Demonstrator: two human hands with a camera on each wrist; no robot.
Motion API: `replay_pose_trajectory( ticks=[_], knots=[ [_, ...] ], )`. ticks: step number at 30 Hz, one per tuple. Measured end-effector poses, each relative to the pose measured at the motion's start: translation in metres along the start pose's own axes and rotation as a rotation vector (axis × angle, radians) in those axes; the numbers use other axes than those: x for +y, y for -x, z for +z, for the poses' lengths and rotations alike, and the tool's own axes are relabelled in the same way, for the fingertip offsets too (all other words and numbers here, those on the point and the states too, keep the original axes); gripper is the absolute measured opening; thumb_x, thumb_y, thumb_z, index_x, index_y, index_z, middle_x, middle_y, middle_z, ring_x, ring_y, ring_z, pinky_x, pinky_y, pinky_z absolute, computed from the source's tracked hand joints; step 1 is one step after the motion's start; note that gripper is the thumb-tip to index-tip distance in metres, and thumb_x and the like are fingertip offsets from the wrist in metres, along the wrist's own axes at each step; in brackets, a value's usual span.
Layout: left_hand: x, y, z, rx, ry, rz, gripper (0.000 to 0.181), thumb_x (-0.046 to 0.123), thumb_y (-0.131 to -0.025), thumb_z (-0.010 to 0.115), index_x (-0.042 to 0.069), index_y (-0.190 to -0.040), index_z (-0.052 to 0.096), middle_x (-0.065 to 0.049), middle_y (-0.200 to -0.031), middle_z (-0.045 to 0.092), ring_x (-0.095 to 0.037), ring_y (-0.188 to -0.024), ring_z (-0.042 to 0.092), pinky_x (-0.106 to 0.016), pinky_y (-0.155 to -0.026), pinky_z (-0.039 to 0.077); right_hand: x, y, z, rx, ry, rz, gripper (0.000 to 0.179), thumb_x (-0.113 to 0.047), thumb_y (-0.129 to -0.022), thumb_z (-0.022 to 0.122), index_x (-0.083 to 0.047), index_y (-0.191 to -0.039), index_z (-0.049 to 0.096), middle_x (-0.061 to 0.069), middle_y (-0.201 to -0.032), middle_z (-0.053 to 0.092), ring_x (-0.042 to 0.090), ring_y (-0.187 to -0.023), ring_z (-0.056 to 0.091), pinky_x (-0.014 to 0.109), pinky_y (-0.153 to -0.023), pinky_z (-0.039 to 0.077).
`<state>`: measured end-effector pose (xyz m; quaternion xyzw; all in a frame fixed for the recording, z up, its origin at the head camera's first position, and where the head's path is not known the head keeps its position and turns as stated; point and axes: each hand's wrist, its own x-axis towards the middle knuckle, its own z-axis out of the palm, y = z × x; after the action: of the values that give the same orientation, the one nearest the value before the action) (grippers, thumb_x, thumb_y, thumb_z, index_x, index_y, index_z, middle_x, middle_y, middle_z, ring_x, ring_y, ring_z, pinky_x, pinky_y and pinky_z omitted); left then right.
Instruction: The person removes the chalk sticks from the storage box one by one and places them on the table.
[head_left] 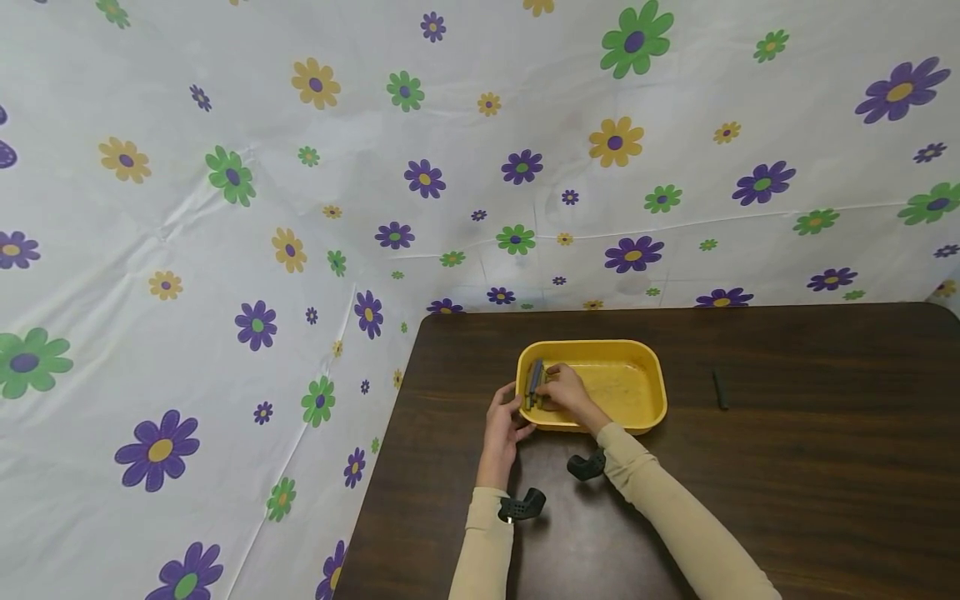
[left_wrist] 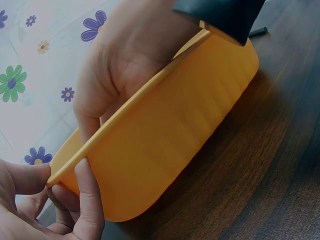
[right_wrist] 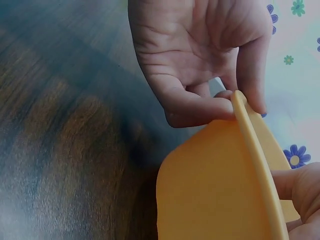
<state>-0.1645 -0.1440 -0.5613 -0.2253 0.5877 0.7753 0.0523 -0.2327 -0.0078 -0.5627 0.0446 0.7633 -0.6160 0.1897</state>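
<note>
A yellow plastic tray (head_left: 615,400) sits on the table with several slim dark and greyish sticks (head_left: 536,379) lying side by side at its left end. My left hand (head_left: 501,435) pinches the rim at the left corner; its thumb and fingers lie on either side of the edge in the left wrist view. Reaching over the front wall, my right hand (head_left: 567,390) has bent fingers down among the sticks. The tray wall (left_wrist: 160,145) hides those fingertips in both wrist views, so whether they grip a stick is unclear.
One dark green stick (head_left: 721,390) lies on the brown wooden table (head_left: 810,450), right of the tray. A white flowered sheet (head_left: 480,150) hangs behind and to the left of the table. Black wrist cameras (head_left: 522,505) are strapped to both sleeves.
</note>
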Motion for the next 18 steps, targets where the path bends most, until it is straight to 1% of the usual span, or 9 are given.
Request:
replay_pose_trajectory(
  ticks=[9,13,18],
  knots=[
    [0.0005,0.0013,-0.0007,-0.005,0.003,0.004,0.041,0.017,-0.107,0.056,0.007,-0.146,0.054,-0.024,-0.121,0.066,-0.018,-0.081,0.068,-0.028,-0.063,0.054,0.0013,-0.0023,0.007,0.007,0.01,-0.041,0.053,0.005,-0.093,0.069,0.012,-0.139,0.046,0.028,-0.115,0.06,0.036,-0.096,0.068,0.036,-0.068,0.06],
    [0.0002,0.0007,0.0003,0.002,0.001,0.003,0.04,0.017,-0.107,0.057,0.008,-0.146,0.055,-0.023,-0.123,0.066,-0.02,-0.085,0.069,-0.028,-0.064,0.054,0.0021,-0.0027,0.0077,0.001,0.01,-0.05,0.053,0.007,-0.092,0.069,0.012,-0.139,0.044,0.028,-0.114,0.06,0.036,-0.092,0.069,0.035,-0.067,0.06],
    [-0.0002,0.0009,0.0008,-0.001,-0.006,0.006,0.04,0.017,-0.107,0.056,0.008,-0.145,0.056,-0.023,-0.125,0.065,-0.021,-0.089,0.069,-0.028,-0.065,0.054,0.0031,-0.0035,0.0071,-0.002,0.012,-0.047,0.054,0.009,-0.091,0.068,0.011,-0.14,0.045,0.028,-0.113,0.061,0.032,-0.088,0.069,0.035,-0.066,0.061]
  ],
)
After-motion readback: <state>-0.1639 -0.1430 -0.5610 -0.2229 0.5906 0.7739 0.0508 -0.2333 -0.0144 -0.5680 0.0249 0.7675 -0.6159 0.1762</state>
